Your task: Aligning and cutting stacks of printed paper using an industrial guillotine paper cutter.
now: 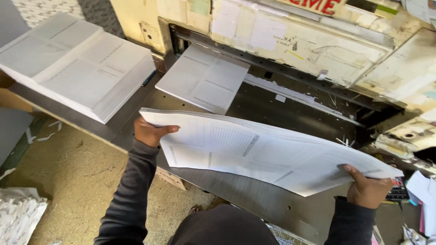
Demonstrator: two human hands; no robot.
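Observation:
I hold a thin sheaf of large printed sheets point(254, 149) above a dark metal machine table point(272, 111). My left hand point(150, 133) grips its left edge, thumb on top. At the right corner my right hand point(365, 188) pinches the sheaf, which sags in the middle. A small stack of printed sheets point(203, 78) lies on the table under the machine's worn, paper-covered front point(318, 45). Both arms wear dark sleeves.
A thick stack of printed paper point(77, 63) rests on the table's left end. Paper strips and scraps point(18, 215) lie on the sandy floor at lower left. Loose papers and a small keypad point(399, 190) crowd the right edge.

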